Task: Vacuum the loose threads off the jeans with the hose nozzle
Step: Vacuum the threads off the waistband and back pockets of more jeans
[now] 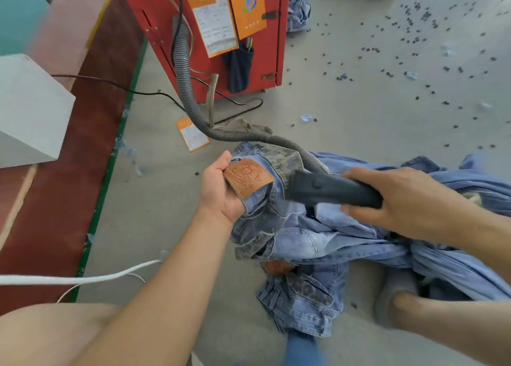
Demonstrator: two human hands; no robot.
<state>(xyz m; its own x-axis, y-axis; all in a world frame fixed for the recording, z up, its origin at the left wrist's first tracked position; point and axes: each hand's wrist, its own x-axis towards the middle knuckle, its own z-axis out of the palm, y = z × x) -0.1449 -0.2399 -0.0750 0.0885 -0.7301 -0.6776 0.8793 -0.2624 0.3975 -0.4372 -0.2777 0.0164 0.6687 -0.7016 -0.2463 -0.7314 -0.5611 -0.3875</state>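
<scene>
Light blue jeans lie bunched on the grey floor in front of me. My left hand grips their waistband, thumb beside the brown leather patch. My right hand holds the black hose nozzle, whose mouth points left against the waistband just right of the patch. A grey ribbed hose runs from the nozzle back to the red vacuum machine.
More jeans lie in a heap below and to the right. Dark thread clumps dot the floor at upper right. A black cable, a white cord, an orange tag and a white box sit at left.
</scene>
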